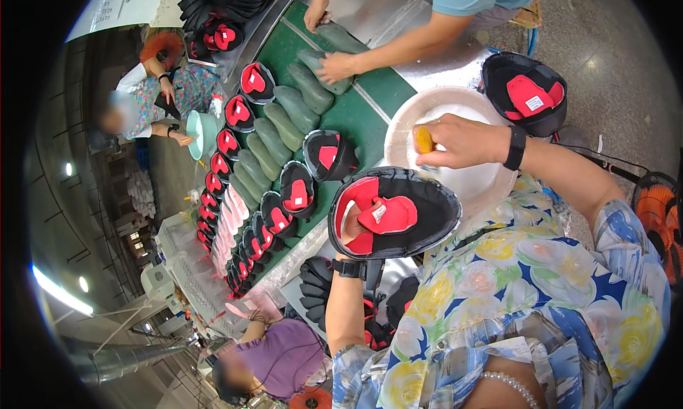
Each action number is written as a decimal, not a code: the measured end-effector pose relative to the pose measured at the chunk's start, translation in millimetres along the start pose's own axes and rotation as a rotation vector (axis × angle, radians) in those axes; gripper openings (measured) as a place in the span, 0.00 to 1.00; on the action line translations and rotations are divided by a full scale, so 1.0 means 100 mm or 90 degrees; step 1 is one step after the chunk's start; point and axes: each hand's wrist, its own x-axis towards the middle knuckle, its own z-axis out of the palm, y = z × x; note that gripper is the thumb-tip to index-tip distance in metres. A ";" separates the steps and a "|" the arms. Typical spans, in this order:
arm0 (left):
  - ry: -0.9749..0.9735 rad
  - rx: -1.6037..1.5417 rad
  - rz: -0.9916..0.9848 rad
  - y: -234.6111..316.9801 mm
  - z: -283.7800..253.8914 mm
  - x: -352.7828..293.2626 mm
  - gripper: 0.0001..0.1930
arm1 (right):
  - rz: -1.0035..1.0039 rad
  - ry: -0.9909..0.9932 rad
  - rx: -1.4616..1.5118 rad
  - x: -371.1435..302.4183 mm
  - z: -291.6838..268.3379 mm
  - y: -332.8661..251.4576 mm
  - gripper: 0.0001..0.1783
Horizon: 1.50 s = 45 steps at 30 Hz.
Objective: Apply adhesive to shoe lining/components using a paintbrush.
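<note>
Right fingers (438, 130) grip a yellow handle (424, 140) near a shoe upper (395, 217).

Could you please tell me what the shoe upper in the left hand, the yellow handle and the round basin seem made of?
Shoe upper: probably matte textile, black with red lining; its soft, uneven rim suggests cloth.
Yellow handle: perhaps plastic or painted wood; strong solid colour, but little shows.
Basin: likely plastic, dull beige, with a broad moulded-looking rim.

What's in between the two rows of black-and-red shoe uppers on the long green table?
In the head view, grey-green foot-shaped pieces lie between the two rows of black-and-red shoe uppers, with pale pink foot-shaped pieces farther along.
</note>
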 end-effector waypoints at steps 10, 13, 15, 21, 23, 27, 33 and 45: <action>0.002 0.177 0.163 -0.08 -0.12 0.09 0.13 | -0.101 0.056 0.006 -0.08 -0.01 0.18 0.14; 0.095 0.088 0.128 0.03 0.09 -0.01 0.12 | -0.120 0.189 0.026 -0.12 -0.10 0.09 0.15; 0.122 0.059 0.119 -0.05 0.02 -0.05 0.12 | -0.197 0.338 0.067 0.00 -0.07 0.01 0.18; 0.251 -0.040 0.224 -0.49 -0.38 0.14 0.17 | -0.026 0.341 0.077 -0.18 -0.02 0.17 0.18; 0.306 -0.117 0.258 -0.54 -0.41 0.19 0.18 | -0.055 0.399 0.110 -0.26 -0.05 0.22 0.17; 0.386 -0.284 0.332 -0.62 -0.42 0.46 0.19 | 0.061 0.425 0.093 -0.50 -0.04 0.32 0.14; 0.450 -0.120 0.371 -0.82 -0.21 1.46 0.46 | 0.168 0.359 0.054 -0.75 0.12 0.42 0.13; 0.496 0.534 0.096 -1.25 -0.43 2.01 0.37 | 0.252 0.356 0.212 -1.12 0.04 0.68 0.06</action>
